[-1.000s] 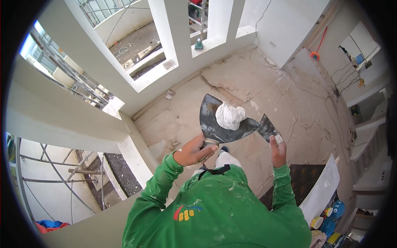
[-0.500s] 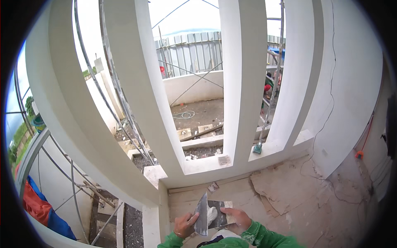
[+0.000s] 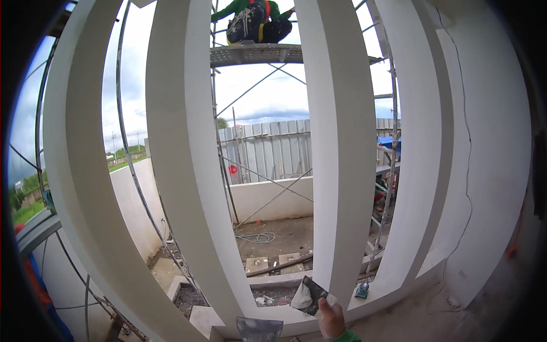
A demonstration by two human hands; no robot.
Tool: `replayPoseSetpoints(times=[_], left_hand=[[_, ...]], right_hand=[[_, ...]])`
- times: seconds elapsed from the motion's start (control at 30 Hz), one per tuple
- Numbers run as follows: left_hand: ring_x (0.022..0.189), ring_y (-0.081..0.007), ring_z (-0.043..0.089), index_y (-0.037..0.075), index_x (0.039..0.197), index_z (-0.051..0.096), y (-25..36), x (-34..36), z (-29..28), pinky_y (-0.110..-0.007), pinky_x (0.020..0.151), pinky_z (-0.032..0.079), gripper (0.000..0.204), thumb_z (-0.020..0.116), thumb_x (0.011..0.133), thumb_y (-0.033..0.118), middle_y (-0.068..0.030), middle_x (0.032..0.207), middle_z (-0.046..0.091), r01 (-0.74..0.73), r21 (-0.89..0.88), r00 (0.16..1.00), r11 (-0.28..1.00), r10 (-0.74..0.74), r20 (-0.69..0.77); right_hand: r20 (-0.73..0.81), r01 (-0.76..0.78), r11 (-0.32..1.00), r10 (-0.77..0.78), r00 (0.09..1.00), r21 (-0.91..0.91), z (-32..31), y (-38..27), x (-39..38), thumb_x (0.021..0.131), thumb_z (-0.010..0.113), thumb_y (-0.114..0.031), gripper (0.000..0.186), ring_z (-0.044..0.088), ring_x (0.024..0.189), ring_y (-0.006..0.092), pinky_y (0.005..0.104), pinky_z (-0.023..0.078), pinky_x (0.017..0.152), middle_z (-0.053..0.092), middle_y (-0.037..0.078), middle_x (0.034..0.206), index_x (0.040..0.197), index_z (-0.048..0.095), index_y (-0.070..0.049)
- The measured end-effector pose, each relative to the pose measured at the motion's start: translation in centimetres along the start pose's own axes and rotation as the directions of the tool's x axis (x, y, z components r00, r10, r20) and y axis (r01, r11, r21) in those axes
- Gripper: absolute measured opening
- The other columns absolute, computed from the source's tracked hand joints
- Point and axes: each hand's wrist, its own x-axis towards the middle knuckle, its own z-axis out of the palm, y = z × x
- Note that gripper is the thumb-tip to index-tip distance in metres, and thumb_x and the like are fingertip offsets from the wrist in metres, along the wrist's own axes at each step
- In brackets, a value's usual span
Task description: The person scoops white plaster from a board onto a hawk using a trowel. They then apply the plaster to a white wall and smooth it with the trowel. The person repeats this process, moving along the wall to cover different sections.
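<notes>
My right hand (image 3: pixel 331 320) reaches up from the lower edge, its thumb pressed over a dark, squarish putty blade (image 3: pixel 312 308). A lump of white putty (image 3: pixel 302 297) sits on the left part of that blade. To its left, a wide grey putty knife (image 3: pixel 259 328) rises from the bottom edge, its broad edge up. My left hand is out of sight below the picture. Both tools are apart, in front of the low white sill (image 3: pixel 273 313) between the tall pale columns (image 3: pixel 356 142).
Beyond the columns, a person (image 3: pixel 259 23) squats on a scaffold platform (image 3: pixel 256 54). Scaffold poles (image 3: pixel 122 108) stand outside. A small teal tool (image 3: pixel 362 289) rests on the sill at right. A thin cable (image 3: pixel 468 154) hangs down the right wall. A coiled hose (image 3: pixel 262 237) lies on the ground outside.
The view has tilted up, bringing the person on the scaffold into sight. The two blades, close together before, are now apart. My left hand has dropped out of the picture; my right still grips its blade.
</notes>
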Motion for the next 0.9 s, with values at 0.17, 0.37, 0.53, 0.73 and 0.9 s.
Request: replayPoseSetpoints(times=[0.17, 0.37, 0.53, 0.73, 0.9], left_hand=[[0.073, -0.0272, 0.058, 0.020, 0.144, 0.039, 0.7, 8.4, -1.5, -0.039, 0.068, 0.048, 0.071, 0.062, 0.077, 0.021, -0.0199, 0.119, 0.060, 0.012, -0.269, 0.994, 0.963, 0.017, 0.107], [0.078, -0.0262, 0.057, 0.017, 0.143, 0.038, -1.8, 15.7, -2.3, -0.038, 0.072, 0.047, 0.070, 0.063, 0.078, 0.022, -0.0187, 0.119, 0.059, 0.033, -0.499, 0.959, 0.866, 0.114, 0.261], [0.082, -0.0253, 0.057, 0.013, 0.143, 0.037, -4.8, 19.7, -5.4, -0.038, 0.076, 0.046, 0.070, 0.063, 0.079, 0.023, -0.0178, 0.120, 0.059, 0.119, -0.582, 0.927, 0.804, 0.120, 0.355], [0.087, -0.0243, 0.056, 0.010, 0.142, 0.036, -7.6, 23.2, -7.0, -0.037, 0.080, 0.045, 0.070, 0.064, 0.080, 0.024, -0.0167, 0.120, 0.058, 0.223, -0.651, 0.895, 0.726, 0.113, 0.432], [0.092, -0.0235, 0.055, 0.007, 0.142, 0.035, -10.0, 24.5, -7.3, -0.036, 0.083, 0.044, 0.070, 0.064, 0.080, 0.024, -0.0158, 0.121, 0.057, 0.325, -0.674, 0.894, 0.663, 0.017, 0.448]], right_hand=[[0.227, 0.461, 0.864, -0.416, 0.880, -0.202, 2.5, 1.0, 0.4, 0.099, 0.046, -0.031, 0.051, 0.046, 0.119, 0.0246, 0.0355, 0.034, 0.103, 0.046, 0.018, 0.130, 0.133, 0.044, 0.006], [0.666, 0.630, 0.439, -0.089, 0.740, -0.641, -2.8, 7.9, 6.7, 0.089, 0.054, -0.017, 0.050, 0.043, 0.126, 0.0309, 0.0507, 0.017, 0.113, 0.052, 0.014, 0.132, 0.137, 0.047, -0.004], [0.567, 0.586, 0.524, -0.219, 0.794, -0.617, 3.5, 2.2, 9.0, 0.089, 0.059, -0.010, 0.047, 0.048, 0.121, 0.0305, 0.0469, 0.024, 0.111, 0.056, 0.014, 0.127, 0.136, 0.052, -0.015], [0.346, 0.110, 0.902, 0.045, 0.937, -0.417, 4.9, 16.9, 15.2, 0.095, 0.050, -0.026, 0.049, 0.044, 0.123, 0.0235, 0.0415, 0.031, 0.107, 0.045, 0.012, 0.132, 0.138, 0.037, -0.008], [0.199, -0.252, 0.895, 0.341, 0.919, -0.367, 0.7, 21.1, 20.4, 0.091, 0.058, -0.017, 0.049, 0.043, 0.124, 0.0224, 0.0432, 0.031, 0.107, 0.045, 0.006, 0.133, 0.136, 0.040, -0.018]])
